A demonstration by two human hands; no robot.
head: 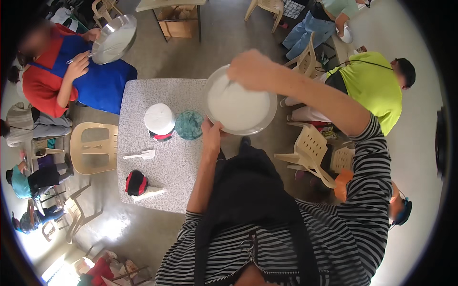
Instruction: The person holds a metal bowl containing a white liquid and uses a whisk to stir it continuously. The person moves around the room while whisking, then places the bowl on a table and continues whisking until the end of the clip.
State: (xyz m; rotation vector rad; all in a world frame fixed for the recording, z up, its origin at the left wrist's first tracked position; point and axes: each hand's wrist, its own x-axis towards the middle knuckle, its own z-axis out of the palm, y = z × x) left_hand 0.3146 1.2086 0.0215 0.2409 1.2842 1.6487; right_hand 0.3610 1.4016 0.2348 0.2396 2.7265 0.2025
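My left hand (213, 134) grips the near left rim of a round bowl (270, 119), which is held up beside the table's right edge. A smooth white mixture (239, 107) fills much of the bowl. Above its far rim, my right hand (250, 71) is closed on a utensil, mostly hidden by the fist; a bit of thin metal shows below it, in the mixture. On the speckled table (179, 168) to the left stand a round white form (160, 118), a translucent green round lid or dish (189, 124) and a white spatula (141, 154). A red and black cloth-like bundle (136, 182) lies by a whitish cone-shaped bag (152, 192).
Across the table's far left corner, a person in a blue apron (103, 84) holds a metal bowl (116, 41) and whisk. Beige plastic chairs stand left (93, 168) and right (309, 152). A person in a yellow-green shirt (374, 84) is at the right, and others are farther off.
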